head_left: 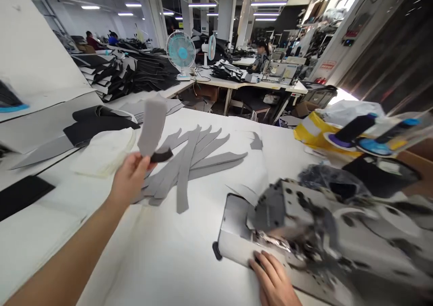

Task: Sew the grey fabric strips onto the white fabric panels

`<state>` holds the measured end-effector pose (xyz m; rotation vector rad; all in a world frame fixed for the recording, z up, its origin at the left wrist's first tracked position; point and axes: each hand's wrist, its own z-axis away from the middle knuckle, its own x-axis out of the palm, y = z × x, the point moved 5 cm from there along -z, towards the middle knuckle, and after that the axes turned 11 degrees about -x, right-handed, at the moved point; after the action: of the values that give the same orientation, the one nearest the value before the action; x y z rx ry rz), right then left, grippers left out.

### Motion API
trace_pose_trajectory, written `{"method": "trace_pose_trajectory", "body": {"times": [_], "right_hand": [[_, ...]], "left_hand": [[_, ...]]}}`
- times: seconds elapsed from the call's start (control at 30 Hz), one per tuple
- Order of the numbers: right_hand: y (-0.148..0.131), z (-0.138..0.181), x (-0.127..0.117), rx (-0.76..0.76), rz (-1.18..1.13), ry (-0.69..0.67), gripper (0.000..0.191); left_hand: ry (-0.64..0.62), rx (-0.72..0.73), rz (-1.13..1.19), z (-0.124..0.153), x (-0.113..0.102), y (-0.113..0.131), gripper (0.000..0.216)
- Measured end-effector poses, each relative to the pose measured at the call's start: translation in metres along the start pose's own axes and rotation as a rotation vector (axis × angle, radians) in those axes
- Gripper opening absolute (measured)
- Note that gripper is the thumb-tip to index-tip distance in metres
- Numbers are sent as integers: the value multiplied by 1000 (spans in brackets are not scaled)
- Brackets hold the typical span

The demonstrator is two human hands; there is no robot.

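A: What has the left hand got?

B: A grey piece, pinched at its lower end between thumb and fingers and held upright above the white table. A short black piece juts out beside the fingertips — whether the 2 are joined, I can't tell.

A: And the right hand?

B: Laid on the near edge of the sewing machine, fingers stretched out and gripping nothing that I can see. The machine itself is blurred.

A: What's on the table between them?

B: A fanned heap of grey strips, crossing over each other just beside the left hand.

A: Anything farther round?

B: A white cloth left of the grey piece, 2 thread cones beyond the machine — and 2 fans farther back.
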<state>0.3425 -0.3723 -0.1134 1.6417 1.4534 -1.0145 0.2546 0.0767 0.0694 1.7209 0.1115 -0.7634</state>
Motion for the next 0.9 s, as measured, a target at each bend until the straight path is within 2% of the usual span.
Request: {"method": "trace_pose_trajectory", "body": {"times": [0.13,0.23,0.3,0.33,0.37,0.4,0.43,0.47,0.57,0.6,0.67,0.77,0.9], "right_hand": [[-4,-10,-17,148,-116,-16,51],[-17,-17,-27,128,-208,-50,61],[-30,-19,-28,-19,-273,-130,66],[-35,-19,-28,-84,-305,-156,63],[-36,-17,-29,-100,-329,-168,59],[-35,-16,-30,-102,-346,-168,55],[-34,-15,-32,-99,-363,-158,54],[-33,-14,-34,-89,-376,-144,52],[-30,-11,-42,-75,-398,-97,49],[-30,-10,-44,-70,-392,-78,47],[-31,-5,-48,-60,-368,-44,43],[-36,4,-48,-57,-296,-33,33],[-40,11,-42,-60,-219,-37,26]], "left_hand": [[-322,-8,7,181,42,-31,42],[-760,58,-52,292,76,-46,33],[-1096,127,-145,342,87,-44,30],[-1245,172,-204,358,90,-39,29],[-1364,217,-257,367,92,-34,26],[-1423,257,-291,369,94,-28,23],[-1404,293,-308,365,99,-22,24],[-1303,327,-320,355,108,-16,30],[-750,473,-390,317,143,-4,40],[-606,534,-442,308,157,-3,40],[-422,638,-546,299,186,-5,37],[-327,722,-627,291,213,-6,35],[-334,755,-619,286,219,-3,33]]}}
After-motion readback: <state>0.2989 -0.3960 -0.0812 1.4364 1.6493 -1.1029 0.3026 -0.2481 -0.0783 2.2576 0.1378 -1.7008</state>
